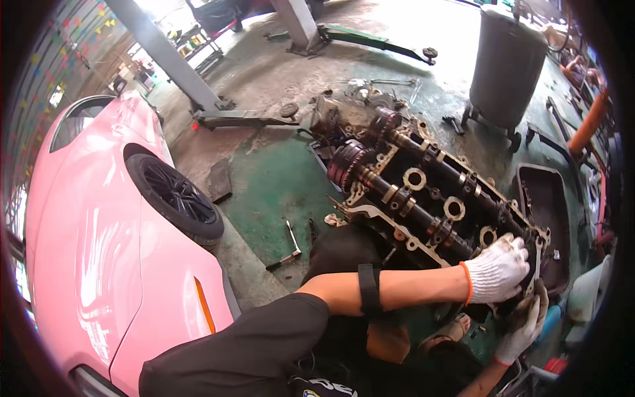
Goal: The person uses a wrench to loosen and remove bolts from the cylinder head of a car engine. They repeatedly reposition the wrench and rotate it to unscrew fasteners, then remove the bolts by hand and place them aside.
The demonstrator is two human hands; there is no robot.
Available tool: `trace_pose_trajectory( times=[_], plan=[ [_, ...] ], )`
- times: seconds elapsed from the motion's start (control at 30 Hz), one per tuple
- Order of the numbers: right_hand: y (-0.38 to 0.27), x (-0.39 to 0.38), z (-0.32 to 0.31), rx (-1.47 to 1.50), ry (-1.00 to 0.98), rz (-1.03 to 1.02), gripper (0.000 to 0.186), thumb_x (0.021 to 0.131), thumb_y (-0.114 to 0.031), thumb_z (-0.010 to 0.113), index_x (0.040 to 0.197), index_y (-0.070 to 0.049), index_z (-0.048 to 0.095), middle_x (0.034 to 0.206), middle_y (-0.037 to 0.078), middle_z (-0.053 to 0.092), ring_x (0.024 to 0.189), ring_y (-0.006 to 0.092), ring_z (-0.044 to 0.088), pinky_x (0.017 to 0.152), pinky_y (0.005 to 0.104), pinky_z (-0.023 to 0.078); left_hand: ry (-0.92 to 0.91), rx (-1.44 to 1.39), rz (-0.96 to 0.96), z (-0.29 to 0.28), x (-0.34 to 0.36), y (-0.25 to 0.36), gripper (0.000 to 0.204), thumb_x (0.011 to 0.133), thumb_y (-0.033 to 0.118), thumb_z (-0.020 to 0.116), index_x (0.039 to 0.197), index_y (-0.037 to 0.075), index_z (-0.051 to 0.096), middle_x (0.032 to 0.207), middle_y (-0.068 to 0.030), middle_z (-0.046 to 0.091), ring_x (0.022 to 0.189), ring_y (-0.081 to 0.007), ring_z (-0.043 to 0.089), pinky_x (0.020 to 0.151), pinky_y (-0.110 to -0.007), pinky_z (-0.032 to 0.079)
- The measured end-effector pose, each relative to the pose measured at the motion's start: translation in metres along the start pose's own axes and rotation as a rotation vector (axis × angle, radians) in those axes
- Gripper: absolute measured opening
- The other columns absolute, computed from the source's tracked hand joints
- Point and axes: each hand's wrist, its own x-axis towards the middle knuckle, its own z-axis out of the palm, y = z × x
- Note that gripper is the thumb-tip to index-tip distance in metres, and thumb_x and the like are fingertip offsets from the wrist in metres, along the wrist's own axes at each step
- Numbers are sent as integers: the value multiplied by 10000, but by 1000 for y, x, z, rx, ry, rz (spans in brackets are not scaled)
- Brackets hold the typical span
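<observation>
An engine cylinder head [423,192] with two camshafts and dark round cam gears lies in front of me, its cover off. My left hand [499,270], in a white knit glove with an orange cuff, is closed at the head's near right end. Whatever its fingers grip is hidden. Lower right, my right hand [526,327] wears a soiled white glove. Its fingers are closed at the lower end of a narrow silver metal piece [539,261]; whether this is a wrench or the head's edge, I cannot tell.
A pink car [112,245] stands on the left. On the green floor lies a ratchet handle [294,253]. Right of the engine sit a black tray [557,198] and a grey tank [508,66] on wheels. Lift arms [251,119] extend across the floor behind.
</observation>
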Motion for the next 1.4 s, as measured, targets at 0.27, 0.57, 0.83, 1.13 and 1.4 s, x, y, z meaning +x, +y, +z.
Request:
trace_pose_trajectory(
  times=[0.27,0.57,0.83,1.13,1.4],
  plan=[
    [-7,-1,6,87,-54,22,405,1109,-165,413,1402,82,547,1471,152,558,1371,218,506,1187,342,345,-96,170,106,1,2,2,219,717,202,720,842,23,721,909,-125,681,975,-282,626,903,-392,463],
    [-16,-1,14,-92,-22,-4,370,1110,-117,418,1374,91,572,1421,147,593,1305,217,555,1146,326,396,23,11,15,-16,1,3,218,798,294,710,803,77,728,926,-104,679,1019,-284,607,888,-414,470],
    [-35,-9,33,-92,54,25,302,1028,-117,569,1266,2,711,1209,101,728,1046,156,662,961,300,508,-128,157,147,-29,3,-6,153,838,236,706,791,97,749,925,-75,698,1040,-281,665,924,-427,540],
    [-53,-9,36,225,-9,219,311,1040,-80,519,1277,56,667,773,35,658,622,64,548,571,214,426,-29,136,86,-29,10,6,219,878,259,759,875,41,744,1002,-97,704,1064,-282,655,945,-420,504],
    [-50,-10,33,172,-13,204,302,1046,-83,524,1273,49,673,794,31,675,642,60,563,589,211,446,-53,71,194,-25,8,-4,199,886,198,735,966,16,730,1095,-123,686,1168,-307,616,1010,-429,478]
  ],
)
